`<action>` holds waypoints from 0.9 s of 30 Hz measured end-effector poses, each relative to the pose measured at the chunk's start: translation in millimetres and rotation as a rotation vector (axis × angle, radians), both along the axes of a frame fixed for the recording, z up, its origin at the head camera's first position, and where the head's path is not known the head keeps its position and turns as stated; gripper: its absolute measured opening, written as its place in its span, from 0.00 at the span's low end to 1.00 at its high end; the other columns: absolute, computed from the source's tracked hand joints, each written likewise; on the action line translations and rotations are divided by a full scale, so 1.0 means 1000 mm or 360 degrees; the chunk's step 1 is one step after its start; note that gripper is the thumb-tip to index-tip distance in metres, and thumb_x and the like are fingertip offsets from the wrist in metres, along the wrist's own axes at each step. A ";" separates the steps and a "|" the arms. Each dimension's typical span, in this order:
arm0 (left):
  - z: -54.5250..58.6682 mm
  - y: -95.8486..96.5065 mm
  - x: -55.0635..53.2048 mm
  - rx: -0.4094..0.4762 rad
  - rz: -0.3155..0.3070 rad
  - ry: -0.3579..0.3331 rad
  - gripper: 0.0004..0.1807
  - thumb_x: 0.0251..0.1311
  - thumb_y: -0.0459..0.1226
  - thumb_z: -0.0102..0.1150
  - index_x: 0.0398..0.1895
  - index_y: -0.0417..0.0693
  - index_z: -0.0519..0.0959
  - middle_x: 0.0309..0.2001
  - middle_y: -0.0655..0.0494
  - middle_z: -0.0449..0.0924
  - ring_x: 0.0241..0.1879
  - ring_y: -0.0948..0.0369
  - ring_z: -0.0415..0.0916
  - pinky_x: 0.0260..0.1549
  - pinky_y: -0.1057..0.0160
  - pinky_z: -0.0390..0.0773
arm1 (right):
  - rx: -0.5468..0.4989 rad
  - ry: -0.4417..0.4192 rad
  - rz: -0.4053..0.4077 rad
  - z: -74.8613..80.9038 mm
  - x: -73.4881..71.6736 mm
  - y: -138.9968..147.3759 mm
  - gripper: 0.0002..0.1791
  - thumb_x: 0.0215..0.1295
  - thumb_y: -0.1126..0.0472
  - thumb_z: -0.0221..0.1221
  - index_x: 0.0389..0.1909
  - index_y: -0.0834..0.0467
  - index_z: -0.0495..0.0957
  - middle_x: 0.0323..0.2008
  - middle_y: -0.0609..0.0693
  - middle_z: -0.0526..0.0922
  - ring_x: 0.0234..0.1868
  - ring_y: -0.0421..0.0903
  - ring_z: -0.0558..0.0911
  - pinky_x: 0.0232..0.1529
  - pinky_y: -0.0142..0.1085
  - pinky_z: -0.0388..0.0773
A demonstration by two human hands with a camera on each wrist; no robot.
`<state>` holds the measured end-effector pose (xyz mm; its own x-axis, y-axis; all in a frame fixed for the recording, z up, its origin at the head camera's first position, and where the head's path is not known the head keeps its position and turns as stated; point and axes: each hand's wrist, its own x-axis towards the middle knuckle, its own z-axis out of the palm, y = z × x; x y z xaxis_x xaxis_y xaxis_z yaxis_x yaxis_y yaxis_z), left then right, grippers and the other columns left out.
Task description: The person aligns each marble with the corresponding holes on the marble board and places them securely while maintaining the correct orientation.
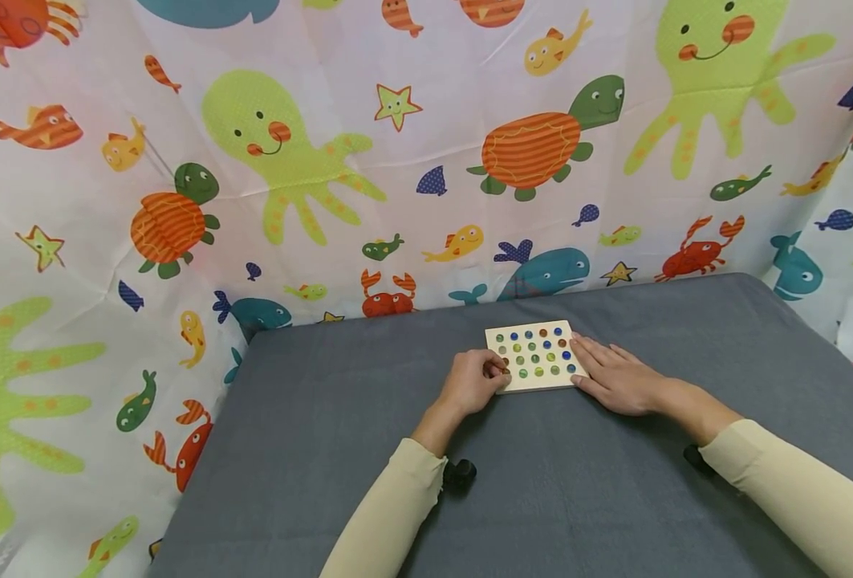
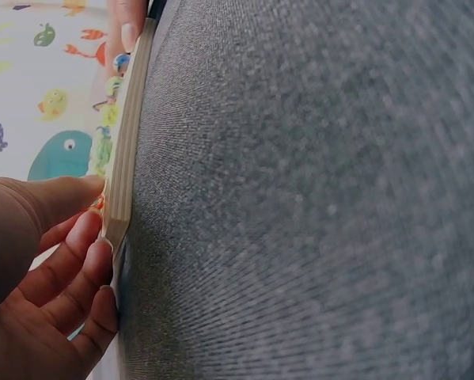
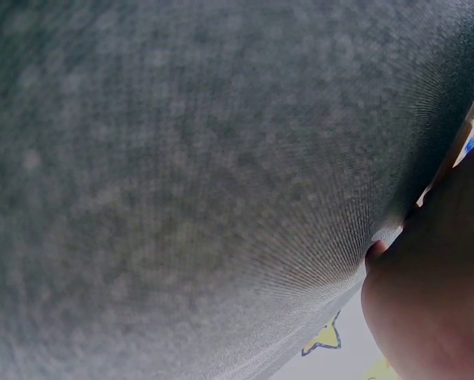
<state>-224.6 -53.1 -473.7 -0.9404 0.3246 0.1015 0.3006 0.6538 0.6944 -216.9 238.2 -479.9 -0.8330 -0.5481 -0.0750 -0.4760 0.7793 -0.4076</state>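
A pale wooden board (image 1: 546, 383) lies flat on the grey cloth, with rows of glass marbles (image 1: 533, 358) in green, blue, yellow and brown set in its hollows. At its front left corner my left hand (image 1: 469, 384) has thumb and index finger together on an orange-red marble (image 2: 98, 203). The other left fingers (image 2: 102, 313) curl beside the board's end. My right hand (image 1: 623, 380) rests along the right edge, fingers straight and touching the board. In the right wrist view the back of that hand (image 3: 434, 293) hides most of the board.
Grey cloth (image 1: 339, 417) covers the table around the board. Behind and to the left hangs a white curtain (image 1: 412, 209) printed with sea animals. A black wrist device (image 1: 460, 475) shows under the left sleeve, another (image 1: 696, 459) beneath the right one.
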 end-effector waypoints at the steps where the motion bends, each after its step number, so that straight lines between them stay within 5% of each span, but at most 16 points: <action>1: 0.000 0.000 0.000 -0.0004 0.0000 0.0001 0.05 0.63 0.36 0.71 0.38 0.45 0.87 0.29 0.61 0.82 0.26 0.69 0.73 0.30 0.69 0.74 | 0.0002 -0.0005 0.0002 0.004 0.002 -0.001 0.41 0.81 0.42 0.45 0.80 0.66 0.47 0.80 0.66 0.47 0.79 0.66 0.50 0.72 0.68 0.44; 7: -0.003 0.000 0.002 0.0005 0.0003 -0.0009 0.05 0.62 0.37 0.71 0.38 0.46 0.87 0.28 0.62 0.80 0.25 0.69 0.72 0.29 0.69 0.73 | -0.0030 -0.0018 0.0034 0.008 0.004 -0.002 0.41 0.81 0.43 0.45 0.80 0.66 0.48 0.80 0.66 0.48 0.79 0.66 0.50 0.71 0.69 0.44; 17: 0.004 -0.018 0.005 -0.0014 -0.0050 0.0024 0.08 0.64 0.38 0.70 0.42 0.44 0.86 0.32 0.60 0.82 0.28 0.68 0.75 0.32 0.68 0.76 | -0.0015 -0.0038 0.0034 -0.014 -0.012 0.009 0.45 0.79 0.34 0.41 0.82 0.60 0.45 0.82 0.61 0.45 0.80 0.64 0.49 0.72 0.67 0.43; 23: 0.013 -0.044 0.008 -0.0122 -0.0016 0.0109 0.09 0.68 0.40 0.66 0.45 0.45 0.86 0.36 0.58 0.83 0.32 0.64 0.77 0.35 0.63 0.78 | -0.0045 -0.0108 0.0030 0.001 -0.011 0.013 0.47 0.77 0.36 0.50 0.81 0.63 0.48 0.81 0.62 0.47 0.78 0.66 0.52 0.72 0.68 0.47; 27: 0.015 -0.061 0.012 -0.0294 -0.0033 0.0207 0.11 0.69 0.40 0.65 0.49 0.45 0.86 0.41 0.56 0.85 0.36 0.59 0.80 0.38 0.59 0.80 | -0.0010 -0.0019 0.0043 0.016 -0.002 0.016 0.45 0.75 0.41 0.55 0.79 0.65 0.53 0.79 0.65 0.53 0.77 0.68 0.55 0.70 0.68 0.54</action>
